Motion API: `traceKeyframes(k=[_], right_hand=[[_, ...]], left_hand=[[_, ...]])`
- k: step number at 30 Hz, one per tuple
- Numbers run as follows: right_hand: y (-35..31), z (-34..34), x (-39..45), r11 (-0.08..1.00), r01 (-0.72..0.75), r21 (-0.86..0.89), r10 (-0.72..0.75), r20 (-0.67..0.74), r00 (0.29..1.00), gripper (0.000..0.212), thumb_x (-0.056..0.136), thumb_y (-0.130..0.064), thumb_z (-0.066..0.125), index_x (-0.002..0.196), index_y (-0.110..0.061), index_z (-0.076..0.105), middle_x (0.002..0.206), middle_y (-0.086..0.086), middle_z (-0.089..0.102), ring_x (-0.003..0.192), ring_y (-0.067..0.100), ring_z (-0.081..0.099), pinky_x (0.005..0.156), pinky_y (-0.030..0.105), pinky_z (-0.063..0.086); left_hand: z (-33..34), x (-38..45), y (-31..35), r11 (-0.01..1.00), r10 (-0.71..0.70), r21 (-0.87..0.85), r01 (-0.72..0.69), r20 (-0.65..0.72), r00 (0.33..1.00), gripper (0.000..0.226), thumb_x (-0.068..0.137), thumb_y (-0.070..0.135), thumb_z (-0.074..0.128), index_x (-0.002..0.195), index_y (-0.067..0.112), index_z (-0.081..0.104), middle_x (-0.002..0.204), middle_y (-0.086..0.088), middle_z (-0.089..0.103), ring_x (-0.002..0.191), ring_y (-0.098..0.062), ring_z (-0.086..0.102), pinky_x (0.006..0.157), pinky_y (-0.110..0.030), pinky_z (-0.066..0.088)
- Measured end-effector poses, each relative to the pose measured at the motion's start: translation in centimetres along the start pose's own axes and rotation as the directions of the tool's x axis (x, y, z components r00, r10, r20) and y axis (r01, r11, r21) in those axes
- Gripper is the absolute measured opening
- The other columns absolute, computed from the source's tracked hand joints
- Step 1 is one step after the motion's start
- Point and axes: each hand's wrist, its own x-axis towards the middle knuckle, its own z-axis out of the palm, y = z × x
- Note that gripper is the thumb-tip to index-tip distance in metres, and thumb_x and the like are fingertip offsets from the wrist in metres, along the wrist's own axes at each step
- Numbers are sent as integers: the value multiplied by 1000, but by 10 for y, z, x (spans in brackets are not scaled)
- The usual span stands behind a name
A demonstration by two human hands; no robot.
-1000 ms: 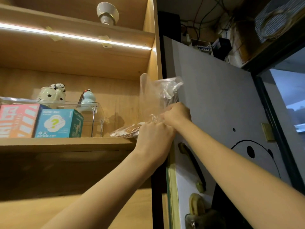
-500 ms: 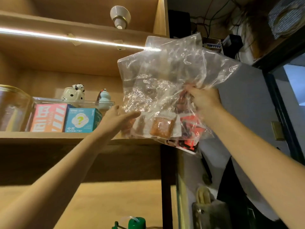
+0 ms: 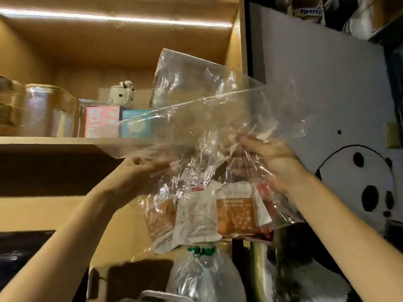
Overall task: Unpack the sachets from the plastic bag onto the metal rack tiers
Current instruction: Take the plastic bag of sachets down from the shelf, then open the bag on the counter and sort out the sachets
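A clear, crinkled plastic bag (image 3: 218, 118) hangs in mid-air in front of the wooden cupboard. Several sachets (image 3: 231, 212) sit bunched in its lower part: orange, white and red ones. My left hand (image 3: 139, 177) grips the bag's left side from below, partly behind the plastic. My right hand (image 3: 270, 162) pinches the bag at its right side, just above the sachets. The bag's mouth spreads wide toward the shelf. No metal rack is in view.
A wooden shelf (image 3: 54, 140) at the left carries a glass jar (image 3: 45, 110), a pink box (image 3: 102, 122), a blue box (image 3: 136, 124) and a spotted ceramic figure (image 3: 122, 94). A white panel (image 3: 327, 94) with a black drawing stands at the right. Below the bag sits a clear bottle with a green cap (image 3: 202, 275).
The bag came off the shelf and now hangs lower, with its top spread wider. Both hands dropped with it; the left hand closed on the bag's left side.
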Motion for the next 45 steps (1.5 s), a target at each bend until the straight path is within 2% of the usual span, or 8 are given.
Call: traceKeyframes(k=[9, 17, 20, 26, 31, 36, 41, 45], right_hand=[[88, -16, -106, 900, -356, 251, 348, 77, 934, 18, 78, -5, 61, 95, -2, 67, 85, 9, 73, 69, 19, 71, 64, 33, 59], [152, -33, -240, 772, -599, 213, 585, 130, 800, 39, 61, -25, 81, 96, -12, 73, 107, 13, 71, 100, 28, 67, 90, 43, 52], [172, -34, -293, 723, -672, 160, 664, 105, 740, 17, 73, -15, 65, 86, -16, 75, 96, 8, 75, 92, 24, 70, 80, 38, 55], [221, -29, -394, 404, -887, 223, 893, 113, 435, 32, 71, -13, 68, 102, -4, 67, 97, 16, 72, 88, 30, 70, 72, 37, 57], [264, -26, -445, 176, -962, 207, 981, 45, 189, 25, 72, -15, 71, 96, -9, 73, 107, 16, 70, 104, 32, 64, 95, 48, 47], [280, -21, -454, 172, -985, 18, 985, 23, 172, 9, 87, -18, 59, 86, -17, 67, 89, -6, 68, 86, 8, 59, 69, 27, 41], [302, -32, -446, 185, -983, -11, 983, -2, 185, 21, 70, -21, 70, 88, -11, 69, 100, 7, 70, 92, 17, 65, 85, 29, 49], [316, -38, -445, 159, -984, -81, 984, -74, 165, 33, 70, -18, 74, 99, -7, 64, 101, 15, 70, 87, 23, 68, 72, 26, 53]], left_hand=[[31, -109, -68, 924, -380, -48, 380, -235, 895, 39, 81, 16, 61, 112, -8, 56, 115, -29, 61, 107, -41, 59, 90, -49, 49], [71, -251, -103, 928, -372, -61, 367, -208, 905, 37, 55, 30, 84, 87, 13, 74, 89, -11, 75, 85, -28, 70, 69, -32, 59], [81, -308, -128, 887, -462, -97, 452, -242, 853, 41, 51, 33, 85, 84, 12, 75, 89, -9, 75, 86, -25, 70, 72, -32, 58], [86, -404, -184, 678, -735, -233, 697, -204, 647, 30, 68, 20, 76, 94, 5, 71, 99, -22, 70, 95, -45, 63, 88, -58, 49], [80, -440, -219, 541, -834, -229, 809, -271, 481, 12, 78, 10, 66, 87, 2, 69, 69, -9, 73, 56, -19, 67, 46, -26, 51], [67, -459, -259, 439, -891, -297, 848, -263, 369, 8, 80, 11, 65, 79, 4, 68, 57, 1, 66, 50, -8, 60, 45, -19, 49], [59, -453, -286, 371, -924, -369, 852, -235, 300, 10, 75, 16, 72, 70, 8, 71, 71, -11, 69, 65, -25, 62, 63, -32, 51], [60, -446, -296, 359, -925, -441, 823, -284, 251, 5, 76, 7, 70, 78, 2, 69, 82, -17, 73, 68, -25, 68, 80, -43, 52]])
